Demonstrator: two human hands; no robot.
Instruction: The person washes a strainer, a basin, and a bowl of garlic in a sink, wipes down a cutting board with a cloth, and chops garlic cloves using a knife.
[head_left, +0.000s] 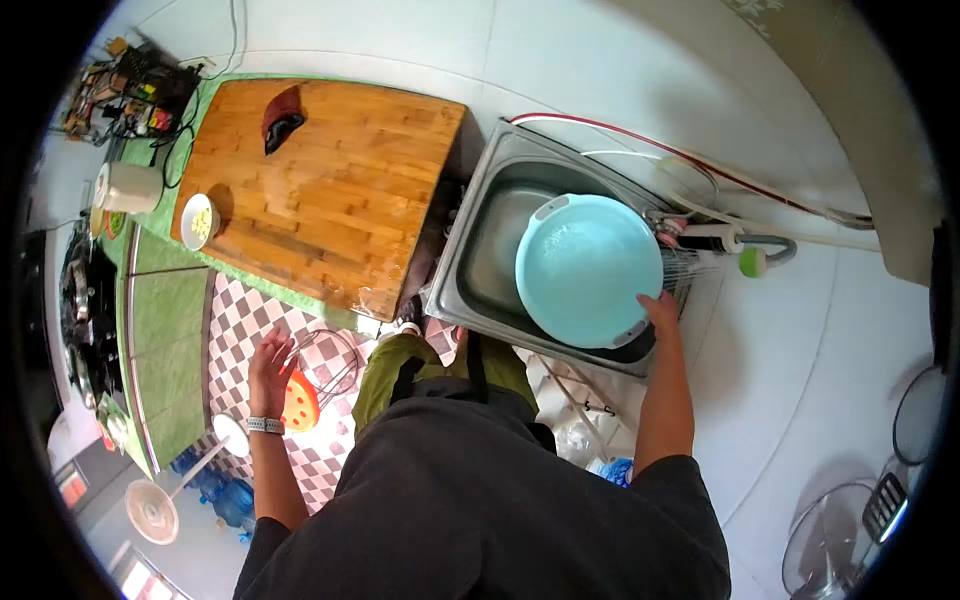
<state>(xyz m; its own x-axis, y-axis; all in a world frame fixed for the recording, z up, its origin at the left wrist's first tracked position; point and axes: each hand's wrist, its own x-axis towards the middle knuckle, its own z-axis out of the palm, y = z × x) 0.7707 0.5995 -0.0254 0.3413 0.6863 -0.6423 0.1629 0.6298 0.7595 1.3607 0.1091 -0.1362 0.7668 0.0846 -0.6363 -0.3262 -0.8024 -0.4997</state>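
Note:
A light blue plastic basin [590, 270] rests in the steel sink [490, 235], tilted over its right part. My right hand [659, 309] grips the basin's lower right rim, thumb on the inside. Off to the left, my left hand [270, 362] hangs over the floor with its fingers apart and nothing in it. A wooden cutting board [350, 180] lies on the counter left of the sink, with a dark red piece of food [283, 118] near its top edge. On the board's left side stands a white bowl [200, 222] with pale yellow pieces inside.
The faucet [710, 238] and its hoses are behind the basin on the right. A stove [90, 310] is at the far left. On the tiled floor stand an orange stool [300, 402] and a white fan [152, 512]. Utensils [883, 507] hang at the lower right.

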